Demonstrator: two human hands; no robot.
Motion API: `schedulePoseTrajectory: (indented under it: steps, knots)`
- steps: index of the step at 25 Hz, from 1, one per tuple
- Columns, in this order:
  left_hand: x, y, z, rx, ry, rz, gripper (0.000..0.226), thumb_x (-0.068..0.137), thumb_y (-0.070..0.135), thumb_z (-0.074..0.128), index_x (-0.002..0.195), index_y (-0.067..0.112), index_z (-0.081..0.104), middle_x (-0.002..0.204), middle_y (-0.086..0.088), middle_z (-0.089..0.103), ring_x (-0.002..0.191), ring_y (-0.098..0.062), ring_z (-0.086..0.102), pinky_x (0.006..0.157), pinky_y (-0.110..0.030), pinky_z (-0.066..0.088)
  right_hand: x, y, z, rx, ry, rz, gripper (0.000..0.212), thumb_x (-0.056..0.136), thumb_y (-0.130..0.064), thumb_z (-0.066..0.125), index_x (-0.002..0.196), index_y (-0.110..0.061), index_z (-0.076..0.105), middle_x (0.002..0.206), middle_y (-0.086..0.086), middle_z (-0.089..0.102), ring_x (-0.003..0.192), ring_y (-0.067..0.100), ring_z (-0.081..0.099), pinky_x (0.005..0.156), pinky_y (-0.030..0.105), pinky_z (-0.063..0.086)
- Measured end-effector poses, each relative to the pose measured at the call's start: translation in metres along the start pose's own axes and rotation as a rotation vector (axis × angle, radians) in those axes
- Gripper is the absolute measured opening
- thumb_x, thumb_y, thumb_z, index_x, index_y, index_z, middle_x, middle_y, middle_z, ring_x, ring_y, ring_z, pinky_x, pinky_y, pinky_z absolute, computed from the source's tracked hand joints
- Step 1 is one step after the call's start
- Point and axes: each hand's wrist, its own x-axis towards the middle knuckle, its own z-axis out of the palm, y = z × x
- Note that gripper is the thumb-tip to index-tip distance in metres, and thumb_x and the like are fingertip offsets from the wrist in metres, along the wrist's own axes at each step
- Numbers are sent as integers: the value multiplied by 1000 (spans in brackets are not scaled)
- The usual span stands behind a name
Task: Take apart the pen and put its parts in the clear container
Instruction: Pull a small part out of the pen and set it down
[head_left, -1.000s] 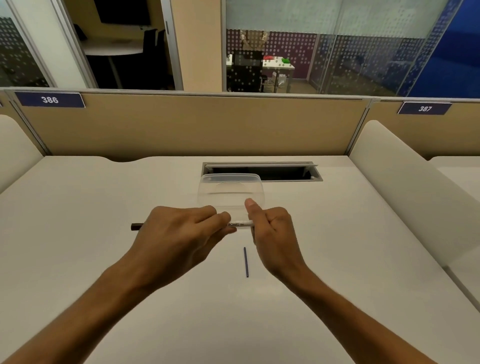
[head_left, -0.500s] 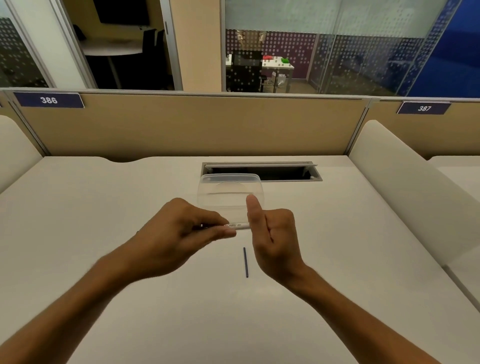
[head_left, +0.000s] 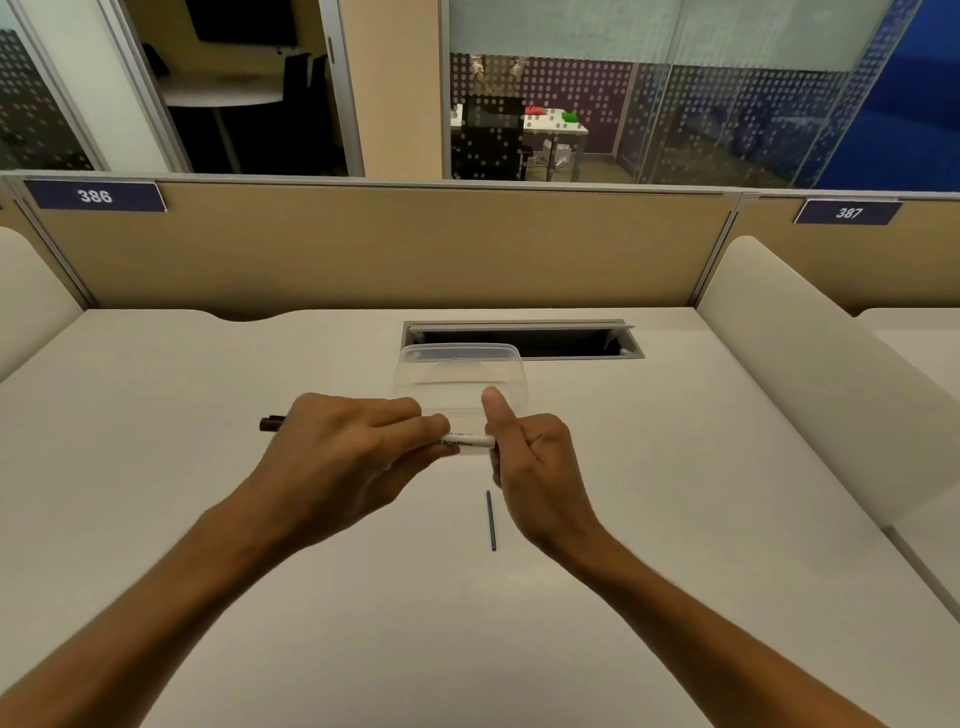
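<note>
Two hands: both meet on one pen above the pale surface (head_left: 675, 519).
Left hand (head_left: 337, 457): curled over the pen's middle, fingers (head_left: 415, 426) clamped around the barrel.
Right hand (head_left: 535, 467): fingers folded in at the barrel's right end, thumb pointing up; whether they actually pinch the end is hidden by the hand.
Pen (head_left: 465, 442): white barrel with dark print shows in the gap between the two sets of fingers; it lies level, left to right.
Dark end (head_left: 272, 424): sticks out past the left hand's outer side.
Thin blue rod (head_left: 490, 520): lies loose on the surface just below the right fingers, touching neither hand.
Clear container (head_left: 462, 374): sits on the surface just beyond the fingertips of both hands; nothing can be made out inside it.
Slot (head_left: 524, 340): dark recessed opening in the surface, behind the container.
</note>
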Motion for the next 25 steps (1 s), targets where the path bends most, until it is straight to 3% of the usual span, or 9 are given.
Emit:
schedulePoseTrajectory:
  steps: [3,5,9,12,14,16,20,22,25]
  knots:
    - [0,0,5,189,51,84,23,89,25,58,89,8,73,55,-4,59,38,-20,46,43,-20,28,4,2,-2,-4,-91,263,54,98,-42,41,50,-19,45,38,-10,41,37,2,41,43,13,34]
    - [0,1,7,124,21,52,28,89,30,55,88,9,73,55,-2,61,38,-20,48,44,-19,27,3,3,-2,-20,-68,198,53,99,-38,42,52,-15,46,39,-10,41,39,3,41,42,13,33]
    - [4,3,1,-409,-85,-228,33,91,46,53,86,21,75,53,7,60,44,-12,47,43,-30,40,1,3,-3,-58,14,-216,53,100,-24,45,47,-14,42,38,-13,37,38,8,38,40,12,28]
    - [9,-7,-10,-934,-373,-375,29,87,41,59,77,19,75,48,5,54,41,-8,39,46,-16,34,3,-2,-11,-384,-1,-773,59,103,-26,37,47,-8,47,40,-3,39,36,8,31,39,22,28]
    - [10,-12,-17,-1052,-539,-378,27,87,38,60,75,18,75,49,2,54,42,-10,37,45,-17,33,7,-2,-14,-500,26,-1031,61,102,-24,36,45,-7,48,40,5,42,36,13,32,44,24,26]
    - [9,-9,-17,-1037,-524,-383,27,85,40,61,74,19,75,49,2,54,44,-11,37,46,-17,33,12,-2,-16,-518,69,-1092,62,102,-23,36,43,-7,49,40,6,43,36,14,33,46,23,25]
    - [6,3,-10,-892,-202,-417,29,79,47,63,79,22,77,49,10,56,46,-7,43,48,-16,35,10,-1,-12,-359,43,-758,62,103,-32,34,47,-8,47,41,0,40,38,5,31,40,20,28]
    - [4,5,-7,-560,-51,-340,28,83,45,61,85,23,77,56,15,63,47,-7,49,47,-19,38,9,-1,-7,-114,-22,-357,57,99,-38,43,47,-17,43,41,-11,37,37,4,33,41,16,29]
    - [4,6,0,43,-36,-136,22,87,34,63,85,16,74,62,3,69,44,-20,58,41,-23,37,12,5,-2,44,-101,175,52,98,-39,44,51,-17,44,38,-11,41,37,3,41,42,12,36]
